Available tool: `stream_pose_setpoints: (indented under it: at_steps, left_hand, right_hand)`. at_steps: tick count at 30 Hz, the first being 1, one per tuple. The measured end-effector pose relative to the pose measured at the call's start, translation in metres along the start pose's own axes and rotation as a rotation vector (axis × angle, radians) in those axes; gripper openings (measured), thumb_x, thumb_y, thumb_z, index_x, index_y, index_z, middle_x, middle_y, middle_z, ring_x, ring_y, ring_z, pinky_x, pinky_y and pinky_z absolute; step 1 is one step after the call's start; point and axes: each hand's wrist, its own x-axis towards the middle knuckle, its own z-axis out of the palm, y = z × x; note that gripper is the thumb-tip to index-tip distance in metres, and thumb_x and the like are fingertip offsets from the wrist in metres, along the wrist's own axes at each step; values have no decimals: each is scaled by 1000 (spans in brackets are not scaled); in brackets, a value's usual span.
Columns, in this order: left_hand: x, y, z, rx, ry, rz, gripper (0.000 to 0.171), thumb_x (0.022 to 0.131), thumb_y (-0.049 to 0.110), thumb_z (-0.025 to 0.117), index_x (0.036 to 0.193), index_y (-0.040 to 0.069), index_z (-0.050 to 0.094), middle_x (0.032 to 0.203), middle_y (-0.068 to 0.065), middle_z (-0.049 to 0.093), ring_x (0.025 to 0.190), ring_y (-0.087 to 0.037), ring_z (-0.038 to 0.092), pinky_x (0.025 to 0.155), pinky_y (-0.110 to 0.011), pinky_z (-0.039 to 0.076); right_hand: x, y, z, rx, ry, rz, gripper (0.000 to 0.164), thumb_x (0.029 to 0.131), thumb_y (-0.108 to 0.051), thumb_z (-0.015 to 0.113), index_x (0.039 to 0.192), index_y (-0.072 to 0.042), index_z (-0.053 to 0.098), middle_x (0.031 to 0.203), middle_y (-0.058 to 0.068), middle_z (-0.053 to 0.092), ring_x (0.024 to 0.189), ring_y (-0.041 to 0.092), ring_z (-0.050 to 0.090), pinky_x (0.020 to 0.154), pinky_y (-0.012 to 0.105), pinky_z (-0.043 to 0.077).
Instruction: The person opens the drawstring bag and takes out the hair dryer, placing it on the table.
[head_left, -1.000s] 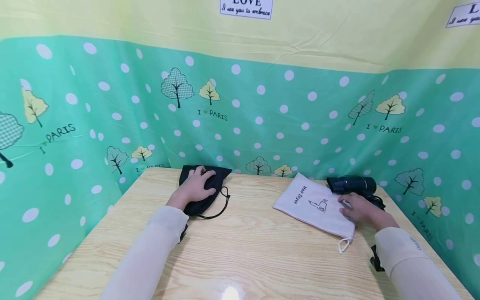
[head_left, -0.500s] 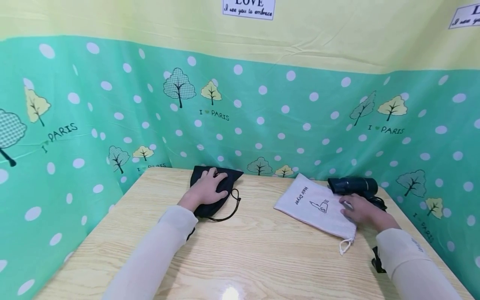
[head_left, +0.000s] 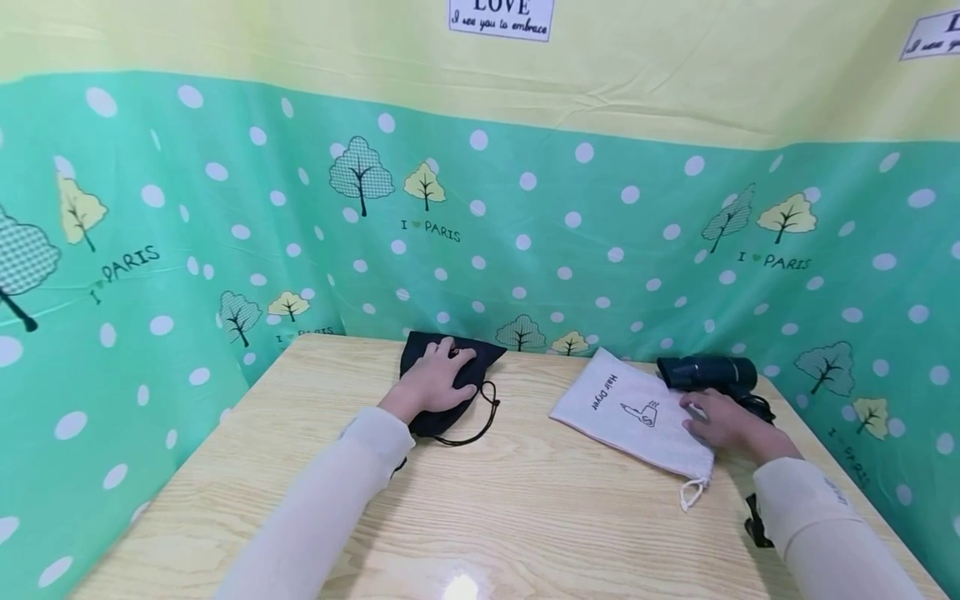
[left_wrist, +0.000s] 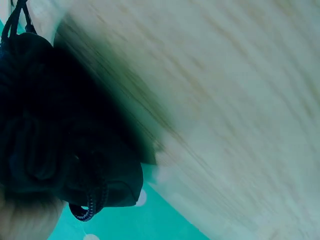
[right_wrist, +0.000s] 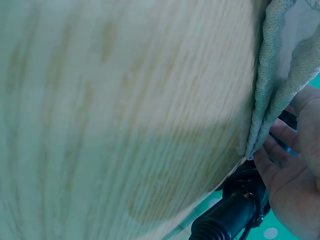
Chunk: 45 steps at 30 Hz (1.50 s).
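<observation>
My left hand (head_left: 437,379) grips a black drawstring pouch (head_left: 480,354) from above, its fingers and thumb spread over it at the table's far edge. A loop of black cord trails to its right. In the left wrist view the bulky pouch (left_wrist: 65,135) shows dark folds, with the fingers hidden. My right hand (head_left: 718,421) rests its fingertips on the right edge of a white drawstring pouch (head_left: 630,408) printed "Hair Dryer". In the right wrist view the fingers (right_wrist: 280,165) lie relaxed by its gathered mouth. Just behind that hand lies a dark hair dryer (head_left: 705,372).
The wooden table (head_left: 517,517) extends between and in front of my hands. A patterned green and yellow curtain (head_left: 525,208) hangs right behind its far edge and along both sides. The dryer's coiled black cord (head_left: 756,407) sits near the right edge.
My left hand has slid right along the far edge with the black pouch, bringing it closer to the white one. The right hand, white pouch and hair dryer stay put.
</observation>
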Motion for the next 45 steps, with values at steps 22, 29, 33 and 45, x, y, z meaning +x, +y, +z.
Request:
stream_pose_setpoints:
  at_steps: [22, 29, 33, 45]
  left_hand:
    - [15, 55, 11, 27, -4, 45, 65, 99, 49, 54, 158, 24, 40, 157, -21, 30, 136, -39, 36, 103, -57, 44]
    - [21, 74, 14, 34, -9, 40, 65, 99, 51, 52, 158, 27, 38, 157, -19, 30, 136, -37, 35, 104, -55, 44]
    - [24, 85, 17, 34, -12, 42, 65, 99, 51, 51, 158, 28, 38, 158, -18, 30, 137, -37, 35, 105, -56, 43]
    - [28, 117, 24, 25, -5, 4, 64, 100, 53, 50, 158, 29, 38, 161, -16, 28, 143, -39, 32, 109, -59, 39]
  right_hand:
    - [1, 1, 0, -8, -8, -15, 47, 100, -27, 63, 137, 1, 56, 141, 38, 42, 128, 57, 41, 102, 71, 38]
    - [1, 1, 0, -9, -2, -21, 46, 100, -26, 64, 136, 2, 56, 140, 38, 42, 128, 57, 41, 102, 71, 37]
    - [0, 1, 0, -2, -8, -9, 47, 100, -26, 63, 137, 1, 56, 142, 39, 41, 129, 58, 40, 102, 72, 37]
    - [1, 2, 2, -12, 0, -24, 45, 100, -27, 63, 136, 1, 57, 141, 39, 42, 129, 58, 40, 102, 72, 36]
